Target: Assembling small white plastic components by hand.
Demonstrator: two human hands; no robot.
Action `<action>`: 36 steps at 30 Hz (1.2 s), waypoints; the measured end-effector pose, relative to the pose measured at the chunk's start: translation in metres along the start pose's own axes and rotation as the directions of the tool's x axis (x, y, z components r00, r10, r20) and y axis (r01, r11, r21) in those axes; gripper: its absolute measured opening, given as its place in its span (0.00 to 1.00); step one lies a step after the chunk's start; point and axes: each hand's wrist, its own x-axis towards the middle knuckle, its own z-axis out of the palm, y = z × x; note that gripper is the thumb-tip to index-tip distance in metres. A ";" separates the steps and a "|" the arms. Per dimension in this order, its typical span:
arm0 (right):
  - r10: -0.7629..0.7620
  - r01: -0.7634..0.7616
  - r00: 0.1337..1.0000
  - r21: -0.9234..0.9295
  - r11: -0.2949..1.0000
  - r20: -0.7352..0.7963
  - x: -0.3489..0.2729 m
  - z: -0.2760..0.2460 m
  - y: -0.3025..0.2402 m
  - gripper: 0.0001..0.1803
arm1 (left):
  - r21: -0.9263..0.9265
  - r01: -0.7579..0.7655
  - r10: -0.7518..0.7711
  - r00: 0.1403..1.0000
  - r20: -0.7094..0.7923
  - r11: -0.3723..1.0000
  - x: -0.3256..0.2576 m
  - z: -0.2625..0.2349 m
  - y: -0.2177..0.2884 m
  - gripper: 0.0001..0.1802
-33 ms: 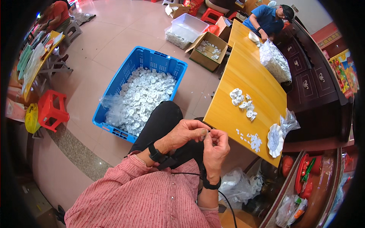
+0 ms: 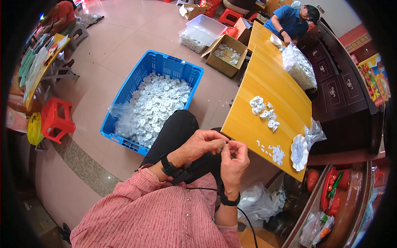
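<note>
My left hand (image 2: 202, 145) and my right hand (image 2: 234, 162) meet over my lap, at the near left edge of the yellow wooden table (image 2: 264, 53). Both are closed in a pinch, fingertips together around something small that the fingers mostly hide. On the tabletop nearby are a cluster of round white plastic parts (image 2: 271, 123), a scatter of tiny white pieces (image 2: 277, 155) and a scalloped white dish (image 2: 304, 159) with more small pieces in it. Left of my knee stands a blue plastic crate (image 2: 108, 124) holding many round white plastic parts (image 2: 155, 111).
Across the table a person in blue (image 2: 283, 24) handles a filled clear bag (image 2: 298, 68). An open cardboard box (image 2: 217, 66) stands beside the table, a red stool (image 2: 58, 120) at the left. Clear plastic bags (image 2: 258, 200) lie below my right arm. A black cable (image 2: 248, 221) hangs by my right wrist.
</note>
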 end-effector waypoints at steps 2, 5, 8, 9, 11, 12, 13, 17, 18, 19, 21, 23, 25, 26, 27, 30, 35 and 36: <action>0.003 -0.003 1.000 0.004 1.000 0.004 0.005 0.002 -0.004 0.08 | 0.043 -0.003 0.003 1.000 -0.011 0.999 0.002 -0.003 0.004 0.13; 0.021 -0.021 1.000 0.077 0.997 0.007 0.006 0.004 -0.001 0.08 | 0.013 -0.003 0.003 1.000 -0.005 1.000 0.002 -0.004 0.008 0.13; 0.076 -0.081 0.997 0.205 0.975 0.032 0.005 0.003 0.003 0.08 | -0.023 0.005 -0.005 1.000 -0.015 1.000 0.003 -0.005 0.006 0.14; 0.119 -0.131 0.991 0.262 0.956 0.060 0.004 0.002 0.004 0.08 | -0.024 0.005 -0.005 1.000 -0.015 1.000 0.003 -0.006 0.006 0.14; 0.128 -0.137 0.990 0.240 0.961 0.056 0.003 0.002 0.006 0.08 | -0.029 0.007 -0.008 1.000 -0.028 1.000 0.003 -0.008 0.006 0.14; 0.136 -0.145 0.989 0.219 0.965 0.052 0.003 0.001 0.007 0.07 | -0.030 0.007 -0.008 1.000 -0.028 1.000 0.003 -0.011 0.005 0.14; 0.137 -0.145 0.989 0.219 0.965 0.052 0.002 0.001 0.009 0.07 | -0.066 -0.004 0.001 0.999 -0.041 0.998 0.003 -0.013 0.003 0.14; 0.129 -0.135 0.990 0.126 0.983 0.059 -0.001 -0.003 0.021 0.07 | -0.086 -0.019 0.011 0.996 -0.093 0.996 0.004 -0.021 0.004 0.16; 0.128 -0.135 0.989 0.100 0.986 0.072 -0.003 -0.005 0.026 0.07 | -0.093 -0.022 0.011 0.993 -0.117 0.995 0.005 -0.022 0.005 0.16; 0.127 -0.134 0.989 0.101 0.986 0.072 -0.004 -0.005 0.029 0.07 | -0.097 -0.033 0.021 0.993 -0.118 0.995 0.005 -0.027 0.005 0.16; 0.105 -0.106 0.993 0.010 0.994 0.058 -0.006 -0.007 0.034 0.06 | -0.070 -0.054 0.043 0.986 -0.160 0.996 0.005 -0.038 0.006 0.15; 0.136 -0.136 0.990 0.008 0.991 0.042 -0.011 -0.009 0.042 0.07 | -0.040 -0.077 0.065 0.970 -0.236 0.996 0.003 -0.048 0.013 0.15; 0.167 -0.168 0.986 0.002 0.986 0.016 -0.014 -0.013 0.050 0.07 | -0.046 -0.109 0.089 0.947 -0.309 0.993 0.002 -0.061 0.016 0.15; 0.165 -0.165 0.986 -0.010 0.986 0.015 -0.015 -0.015 0.053 0.07 | -0.064 -0.126 0.097 0.934 -0.343 0.990 0.001 -0.066 0.019 0.15; 0.162 -0.162 0.987 -0.022 0.987 0.017 -0.015 -0.017 0.056 0.06 | -0.064 -0.141 0.106 0.919 -0.380 0.988 0.000 -0.073 0.020 0.15; 0.126 -0.126 0.992 -0.080 0.989 0.002 -0.015 -0.025 0.071 0.06 | -0.072 -0.172 0.105 0.830 -0.548 0.983 0.001 -0.094 0.017 0.17; 0.147 -0.155 0.985 -0.096 0.983 -0.089 -0.005 -0.043 0.085 0.06 | -0.151 -0.210 0.076 0.789 -0.610 0.966 0.001 -0.116 0.018 0.14; 0.143 -0.159 0.980 -0.116 0.980 -0.136 -0.002 -0.049 0.087 0.05 | -0.154 -0.208 0.075 0.794 -0.603 0.966 0.002 -0.122 0.017 0.14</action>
